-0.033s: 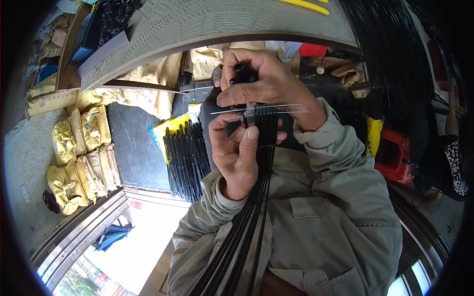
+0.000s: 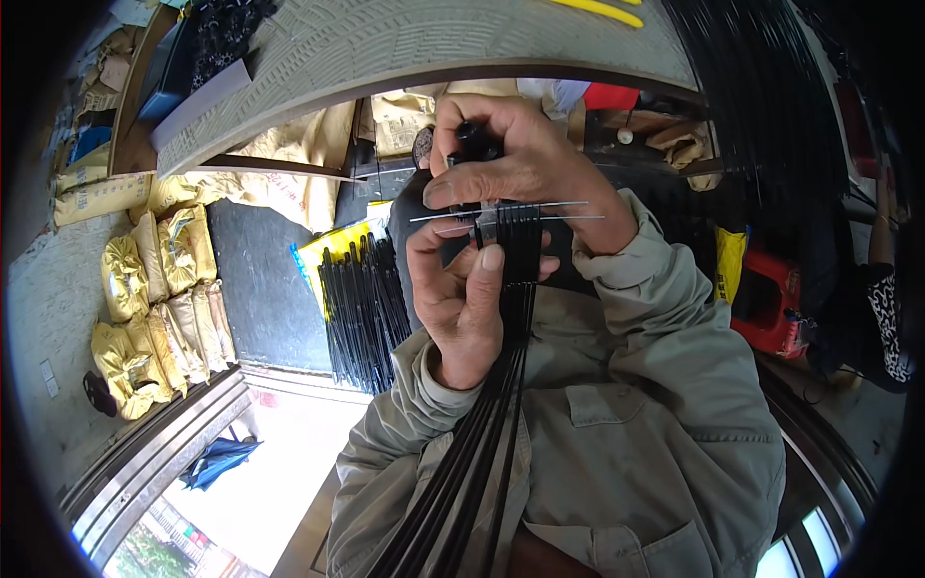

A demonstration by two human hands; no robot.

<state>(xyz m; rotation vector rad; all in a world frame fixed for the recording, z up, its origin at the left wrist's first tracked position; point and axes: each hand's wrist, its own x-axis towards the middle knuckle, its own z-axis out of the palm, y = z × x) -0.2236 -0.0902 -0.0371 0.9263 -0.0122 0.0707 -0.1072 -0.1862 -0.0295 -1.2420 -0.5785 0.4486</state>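
Note:
In the middle, my left hand (image 2: 461,313) is closed around the upper ends of a bundle of thin black rods (image 2: 520,265). The rods run down over my lap toward the lower edge. Two thin straight wires (image 2: 570,216) cross the rod ends, roughly side by side; whether they pass through the rods is too fine to tell. Just above, my right hand (image 2: 528,166) is curled around several small black knob-like parts (image 2: 475,144), with its thumb near the wires. Its other fingertips are partly hidden.
A textured worktop (image 2: 414,43) spans the far side, with yellow strips (image 2: 602,10) and a heap of small black parts (image 2: 226,39). More black rods (image 2: 361,308) stand at my left; others (image 2: 761,96) lie far right. Filled sacks (image 2: 159,313) and a red stool-like object (image 2: 771,303) flank me.

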